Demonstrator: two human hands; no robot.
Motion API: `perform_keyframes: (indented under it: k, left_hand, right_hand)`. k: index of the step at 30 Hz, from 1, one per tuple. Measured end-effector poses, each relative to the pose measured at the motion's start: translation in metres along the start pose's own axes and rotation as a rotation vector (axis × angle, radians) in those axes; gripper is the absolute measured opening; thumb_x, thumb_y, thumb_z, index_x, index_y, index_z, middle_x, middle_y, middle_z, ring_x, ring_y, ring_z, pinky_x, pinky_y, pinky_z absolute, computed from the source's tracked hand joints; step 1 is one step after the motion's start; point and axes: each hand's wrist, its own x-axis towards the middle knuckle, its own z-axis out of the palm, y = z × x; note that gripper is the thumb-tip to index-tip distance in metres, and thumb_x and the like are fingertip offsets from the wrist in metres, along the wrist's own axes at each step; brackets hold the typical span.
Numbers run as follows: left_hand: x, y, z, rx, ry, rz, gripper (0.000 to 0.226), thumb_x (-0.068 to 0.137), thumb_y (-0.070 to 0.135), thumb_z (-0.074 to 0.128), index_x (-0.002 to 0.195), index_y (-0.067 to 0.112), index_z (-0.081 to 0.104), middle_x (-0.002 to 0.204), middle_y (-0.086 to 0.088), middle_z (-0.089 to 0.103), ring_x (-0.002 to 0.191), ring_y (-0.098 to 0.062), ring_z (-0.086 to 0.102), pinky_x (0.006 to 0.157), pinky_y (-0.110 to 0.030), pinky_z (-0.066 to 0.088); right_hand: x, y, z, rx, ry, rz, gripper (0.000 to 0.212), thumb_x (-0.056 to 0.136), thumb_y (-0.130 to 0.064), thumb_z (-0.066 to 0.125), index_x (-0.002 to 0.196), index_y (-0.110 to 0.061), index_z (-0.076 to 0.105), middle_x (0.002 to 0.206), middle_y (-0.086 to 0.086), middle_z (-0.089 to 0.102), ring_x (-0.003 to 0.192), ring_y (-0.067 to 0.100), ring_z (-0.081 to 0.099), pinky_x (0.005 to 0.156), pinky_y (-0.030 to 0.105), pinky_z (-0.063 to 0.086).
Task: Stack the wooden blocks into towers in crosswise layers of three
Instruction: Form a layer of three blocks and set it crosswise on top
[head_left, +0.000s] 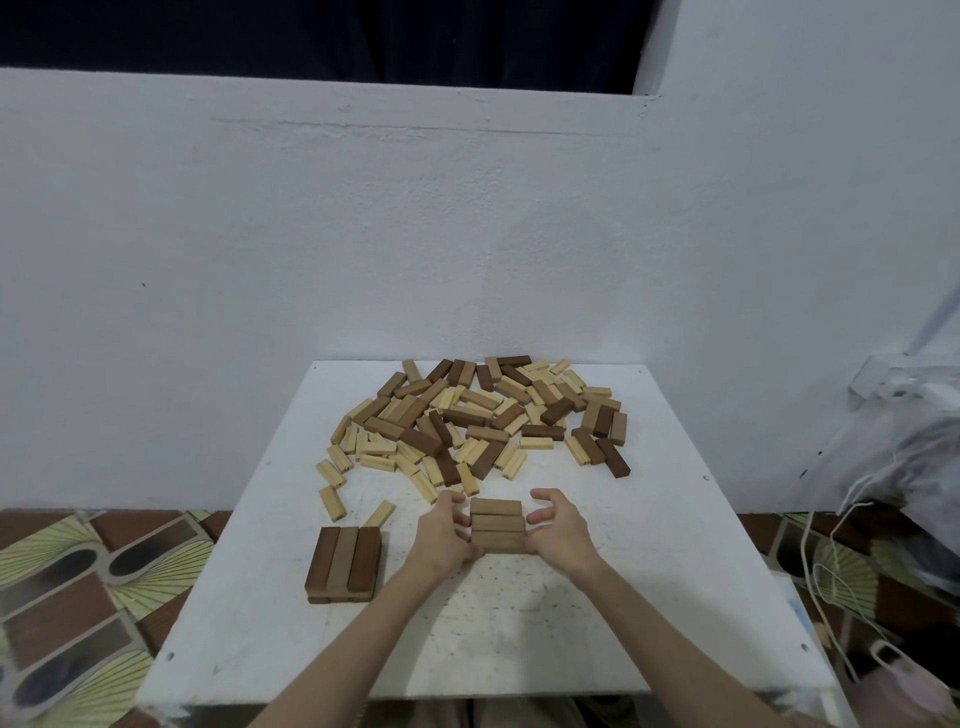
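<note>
Three brown blocks (496, 525) lie side by side as one layer near the middle of the white table (649, 571), their long axes running left to right, parallel to the near edge. The left hand (441, 535) cups the layer's left ends and the right hand (558, 535) its right ends, so each block's end faces point straight into a palm. Both hands have curled fingers: the left fingers appear to touch the block ends, while the right thumb and forefinger stand a little off the far block, so whether the right hand is actually gripping cannot be told from this view. It looks as if the person is squaring the layer up by pressing from both ends.

Toward the near left corner stands a started tower (344, 564), its top layer of three dark and mid-brown blocks with long axes running from the near edge toward the far edge, a crossways layer just showing beneath. It sits well to the left of the held layer, and the left hand is the nearer one to it.

Across the far half of the table spreads a loose pile of blocks (467, 415), pale and brown, lying at all angles, just beyond the hands. The next layer here would need blocks turned near-to-far, across the present three; either hand can reach the pile's near fringe.
</note>
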Motion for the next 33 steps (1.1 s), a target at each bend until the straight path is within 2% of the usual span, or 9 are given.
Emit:
perform_keyframes:
  k: [6,12,15,18,22,26,33]
  left_hand:
    - [0.0025,0.0009,-0.0014,-0.083,0.058,-0.002,0.064,0.072,0.009,0.078,0.126,0.008,0.042,0.102,-0.003,0.053,0.082,-0.013,0.050,0.062,-0.012,0.042]
    - [0.0037,0.0000,-0.0004,-0.098,0.054,0.022,0.066,0.072,0.005,0.077,0.129,0.010,0.043,0.108,0.003,0.053,0.089,-0.015,0.052,0.065,-0.011,0.044]
    - [0.0030,-0.0001,-0.0004,-0.103,0.050,0.025,0.066,0.073,0.004,0.076,0.129,0.010,0.042,0.109,0.001,0.053,0.091,-0.015,0.051,0.066,-0.012,0.044]
    - [0.0020,-0.0007,0.0004,-0.111,0.044,0.031,0.066,0.072,0.004,0.076,0.129,0.009,0.042,0.108,0.000,0.054,0.089,-0.014,0.050,0.064,-0.012,0.045]
    - [0.0017,-0.0009,0.0011,-0.113,0.047,0.035,0.067,0.071,0.004,0.078,0.128,0.008,0.043,0.104,0.000,0.054,0.084,-0.012,0.049,0.059,-0.010,0.045]
    - [0.0010,-0.0006,0.0010,-0.110,0.043,0.033,0.069,0.070,0.006,0.079,0.128,0.009,0.042,0.105,-0.003,0.054,0.086,-0.014,0.050,0.062,-0.012,0.044]
    - [0.0021,0.0015,0.0025,-0.083,0.062,0.002,0.066,0.073,0.007,0.078,0.128,0.009,0.042,0.099,-0.004,0.057,0.080,-0.011,0.052,0.057,-0.010,0.045]
  right_hand:
    - [0.0023,-0.0022,0.0006,0.036,0.090,-0.011,0.055,0.081,-0.001,0.067,0.130,-0.017,0.048,0.101,0.000,0.059,0.094,0.020,0.062,0.080,0.034,0.057]
    - [0.0025,-0.0032,0.0031,0.026,0.093,-0.029,0.053,0.085,0.005,0.058,0.132,-0.017,0.047,0.103,-0.001,0.058,0.093,0.018,0.062,0.076,0.030,0.056]
    - [0.0024,-0.0036,0.0044,0.022,0.095,-0.031,0.053,0.085,0.005,0.058,0.132,-0.017,0.047,0.102,-0.001,0.058,0.094,0.017,0.061,0.079,0.031,0.056]
    - [0.0015,-0.0042,0.0050,0.024,0.096,-0.036,0.052,0.085,0.003,0.059,0.131,-0.016,0.047,0.101,-0.001,0.059,0.095,0.018,0.062,0.082,0.034,0.056]
    - [-0.0002,-0.0042,0.0034,0.030,0.097,-0.041,0.051,0.085,0.002,0.060,0.131,-0.015,0.046,0.098,-0.002,0.059,0.094,0.018,0.062,0.081,0.031,0.055]
    - [-0.0010,-0.0036,0.0031,0.038,0.106,-0.020,0.053,0.084,0.004,0.061,0.130,-0.016,0.047,0.096,-0.002,0.058,0.090,0.016,0.061,0.076,0.029,0.055]
    - [-0.0028,-0.0035,0.0064,0.083,0.107,0.024,0.056,0.078,0.005,0.069,0.126,-0.016,0.049,0.096,0.000,0.059,0.090,0.019,0.064,0.078,0.034,0.058]
